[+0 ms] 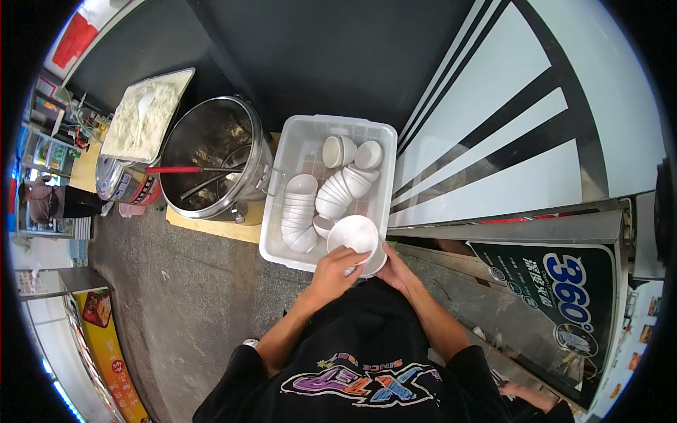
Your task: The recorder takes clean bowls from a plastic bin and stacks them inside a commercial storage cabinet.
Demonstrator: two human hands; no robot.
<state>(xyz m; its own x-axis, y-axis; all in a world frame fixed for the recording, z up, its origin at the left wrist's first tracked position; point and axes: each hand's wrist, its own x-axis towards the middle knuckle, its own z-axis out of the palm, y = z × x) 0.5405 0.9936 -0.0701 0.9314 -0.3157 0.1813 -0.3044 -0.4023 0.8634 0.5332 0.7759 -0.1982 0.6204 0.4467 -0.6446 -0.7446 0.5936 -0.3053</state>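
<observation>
Two white bowls are up at the near edge of a white plastic crate (271, 233). My left hand (337, 271) is closed on the rim of the upper white bowl (352, 233), whose hollow faces up. Behind and below it a second white bowl (376, 264) shows in part, and my right hand (398, 269) is closed around its side. The bowls overlap; I cannot tell whether one sits inside the other. Inside the crate lie a curved row of nested bowls (300, 215) on the left, another nested row (343, 192) in the middle, and a few bowls (339, 151) at the far end.
Left of the crate stands a large steel pot (261, 169) with a red-handled ladle (183, 170) in it. Beyond are a tray of white crumbly food (125, 123) and a round tin (130, 185). A dark sign board (529, 282) stands right. Another person (60, 201) is far left.
</observation>
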